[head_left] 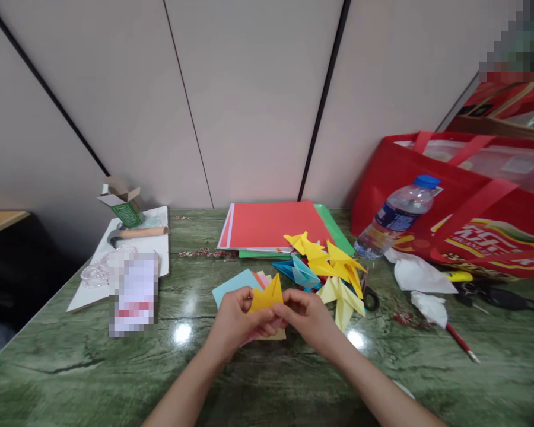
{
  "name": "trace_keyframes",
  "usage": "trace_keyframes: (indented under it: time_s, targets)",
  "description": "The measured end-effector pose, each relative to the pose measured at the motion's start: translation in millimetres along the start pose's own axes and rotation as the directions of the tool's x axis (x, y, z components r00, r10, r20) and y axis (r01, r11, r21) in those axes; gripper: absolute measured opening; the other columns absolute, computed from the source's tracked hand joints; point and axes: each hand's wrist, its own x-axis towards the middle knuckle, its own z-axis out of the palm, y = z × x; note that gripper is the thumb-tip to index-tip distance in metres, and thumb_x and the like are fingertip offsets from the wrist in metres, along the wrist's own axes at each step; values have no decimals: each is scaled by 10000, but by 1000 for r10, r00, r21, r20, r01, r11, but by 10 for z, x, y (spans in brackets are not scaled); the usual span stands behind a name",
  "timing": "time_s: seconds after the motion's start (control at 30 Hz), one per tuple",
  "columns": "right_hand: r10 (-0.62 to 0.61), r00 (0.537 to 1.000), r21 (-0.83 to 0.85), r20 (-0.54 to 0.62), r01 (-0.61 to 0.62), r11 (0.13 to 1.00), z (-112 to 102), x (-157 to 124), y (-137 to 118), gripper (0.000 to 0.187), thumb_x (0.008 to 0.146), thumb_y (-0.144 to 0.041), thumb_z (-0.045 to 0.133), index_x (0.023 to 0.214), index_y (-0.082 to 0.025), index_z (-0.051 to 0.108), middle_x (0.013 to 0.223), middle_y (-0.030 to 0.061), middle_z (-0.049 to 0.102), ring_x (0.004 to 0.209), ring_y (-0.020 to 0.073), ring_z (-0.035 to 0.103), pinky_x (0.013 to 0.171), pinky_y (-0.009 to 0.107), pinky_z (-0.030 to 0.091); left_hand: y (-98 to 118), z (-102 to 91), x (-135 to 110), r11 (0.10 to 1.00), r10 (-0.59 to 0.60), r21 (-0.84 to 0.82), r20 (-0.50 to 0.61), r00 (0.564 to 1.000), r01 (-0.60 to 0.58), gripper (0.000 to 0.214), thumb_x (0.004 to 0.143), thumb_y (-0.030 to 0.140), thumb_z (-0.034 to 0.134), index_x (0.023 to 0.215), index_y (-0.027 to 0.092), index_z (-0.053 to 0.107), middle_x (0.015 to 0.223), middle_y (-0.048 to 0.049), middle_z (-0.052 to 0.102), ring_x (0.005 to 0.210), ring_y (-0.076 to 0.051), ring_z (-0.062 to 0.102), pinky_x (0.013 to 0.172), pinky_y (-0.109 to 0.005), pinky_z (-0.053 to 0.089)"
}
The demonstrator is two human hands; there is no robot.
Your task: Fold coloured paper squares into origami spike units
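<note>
Between my two hands is a partly folded piece of yellow origami paper [267,298], one sharp point standing up. My left hand [237,314] pinches its left side and lower edge. The fingers of my right hand [301,313] close on its right side. Under the hands lies a loose stack of coloured paper squares [234,283], light blue, pink and tan, partly hidden by them. Just beyond my right hand are folded paper figures: several yellow ones [318,256], a blue one [303,274] and a pale yellow one [342,296].
Red and green paper sheets [276,225] lie at the back. A water bottle [396,213] leans by a red bag [467,201] on the right, near tissues [420,276] and a red pen [463,343]. At left, a white board [162,261] carries a hammer [137,233] and small box [127,210].
</note>
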Motion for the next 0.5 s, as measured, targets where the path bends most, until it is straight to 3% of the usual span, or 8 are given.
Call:
trace_keyframes:
  time_s: [0.13, 0.2, 0.27, 0.3, 0.4, 0.5]
  targets:
    - [39, 980, 148, -193, -10, 989, -5, 4, -33, 298, 673, -415, 659, 568, -174, 519, 528, -13, 610, 469, 124, 558, 476, 242, 477, 12, -67, 22, 998, 42, 41, -14, 999, -41, 165, 581, 244, 698, 625, 137, 580, 526, -27, 674, 451, -156, 624, 477, -248, 500]
    - [21, 953, 235, -302, 53, 971, -34, 18, -42, 276, 694, -405, 652, 609, -170, 533, 571, 0, 639, 482, 123, 579, 499, 249, 497, 2, -137, 62, 990, 111, 94, -86, 990, -102, 135, 614, 250, 663, 655, 141, 595, 602, -47, 694, 546, -189, 656, 575, -305, 528]
    - [-23, 906, 308, -422, 167, 936, -71, 36, -55, 229, 717, -372, 647, 674, -169, 550, 674, 18, 674, 560, 130, 619, 557, 256, 518, -25, -217, 114, 946, 224, 276, -178, 958, -170, 106, 647, 246, 627, 692, 154, 597, 643, -62, 698, 633, -226, 667, 636, -355, 524]
    - [-42, 881, 341, -471, 226, 913, -88, 45, -67, 202, 727, -353, 644, 721, -170, 560, 754, 32, 688, 626, 140, 639, 599, 264, 526, -45, -253, 138, 882, 313, 424, -205, 927, -204, 97, 643, 223, 627, 712, 159, 606, 715, -74, 704, 709, -241, 666, 700, -381, 511]
    - [-83, 842, 406, -533, 340, 848, -117, 62, -111, 220, 756, -309, 623, 923, -177, 570, 1018, 79, 658, 842, 183, 648, 748, 325, 517, -121, -306, 182, 582, 465, 780, -86, 881, -231, 399, 559, 134, 696, 945, 172, 606, 1064, -113, 642, 1035, -288, 556, 905, -439, 399]
    - [-85, 835, 432, -544, 365, 825, -112, 62, -131, 338, 757, -299, 622, 1060, -177, 538, 1132, 114, 609, 921, 223, 633, 848, 415, 475, -191, -279, 172, 359, 439, 899, 74, 895, -251, 553, 532, 146, 730, 1052, 174, 545, 1131, -108, 585, 1136, -290, 459, 935, -429, 361]
